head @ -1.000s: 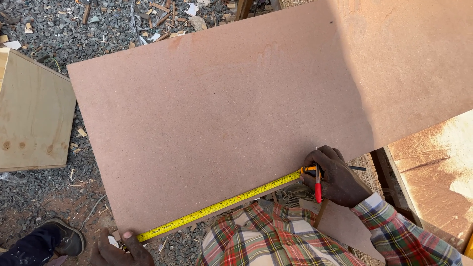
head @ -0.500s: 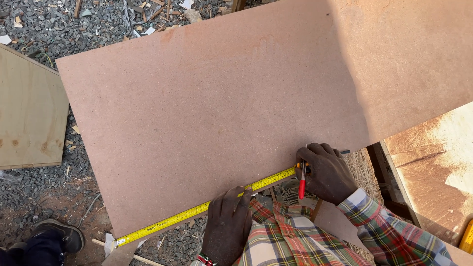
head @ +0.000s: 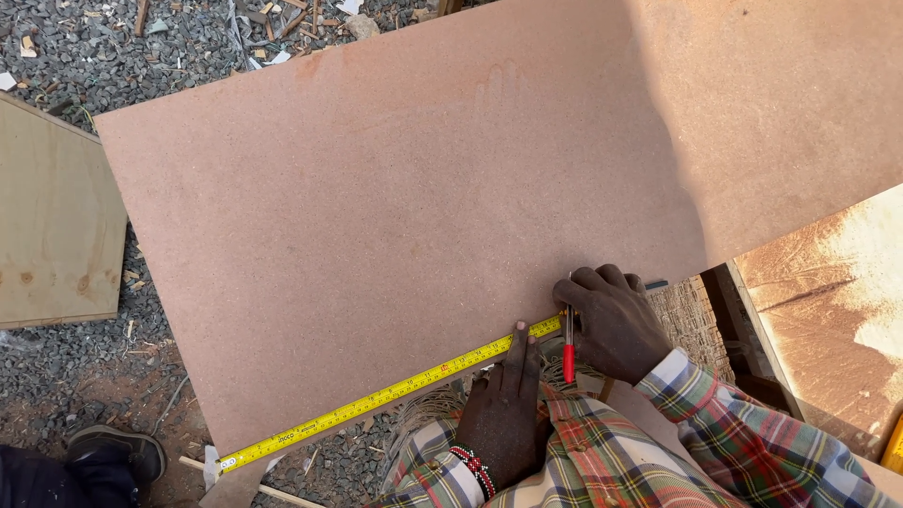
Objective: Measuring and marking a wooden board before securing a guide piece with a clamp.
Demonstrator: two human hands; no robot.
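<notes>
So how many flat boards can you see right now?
3: the big brown board under the yellow tape measure, a pale plywood piece at left, another board at right. More may be hidden.

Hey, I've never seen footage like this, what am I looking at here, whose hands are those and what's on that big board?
The one picture comes from a camera worn on a person's head, looking down at their own bare hands. A large brown board lies over gravel ground. A yellow tape measure runs along the board's near edge. The left hand presses the tape flat with its fingers. The right hand holds a red pen at the tape's end. A lighter wooden panel lies at the left, and a dark shoe shows at the bottom left.
</notes>
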